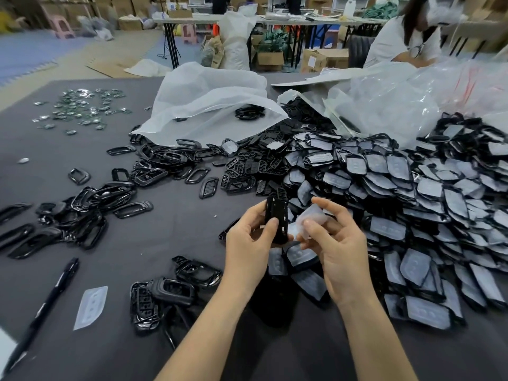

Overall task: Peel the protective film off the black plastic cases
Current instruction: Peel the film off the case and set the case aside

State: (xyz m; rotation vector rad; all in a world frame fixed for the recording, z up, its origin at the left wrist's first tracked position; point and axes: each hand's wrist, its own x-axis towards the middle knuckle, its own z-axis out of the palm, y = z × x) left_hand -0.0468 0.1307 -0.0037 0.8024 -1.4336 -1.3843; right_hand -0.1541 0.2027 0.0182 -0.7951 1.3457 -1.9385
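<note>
A: Where is the case being worked on?

B: Above the near middle of the worktop point(170, 229), upright in the left hand point(247, 237). The thumb presses the near side and the fingers curl round the far side, so the case point(276, 218) is clamped by its edges and its face is free.

A: And the other of the two hands?

B: The right hand point(335, 251) pinches the film point(310, 221) between thumb and forefinger, just right of the case. The film looks lifted off most of the face. I cannot tell whether a corner clings, because the hands hide the lower edge.

A: Why that hold?

B: I think one hand braces while the other pulls sideways, so the film comes away whole.

A: And the rest?

B: The heap point(412, 202) of filmed cases lies to the right, close to the pulling hand and handy for picking. Glossy frames point(90, 207) with no film lie to the left, apart from the heap, probably so that sorts do not mix. One loose sheet point(90, 307) lies flat near a pen point(41, 314).

A: How far along is it?

B: Hardly started, I judge, as the heap is large.
</note>
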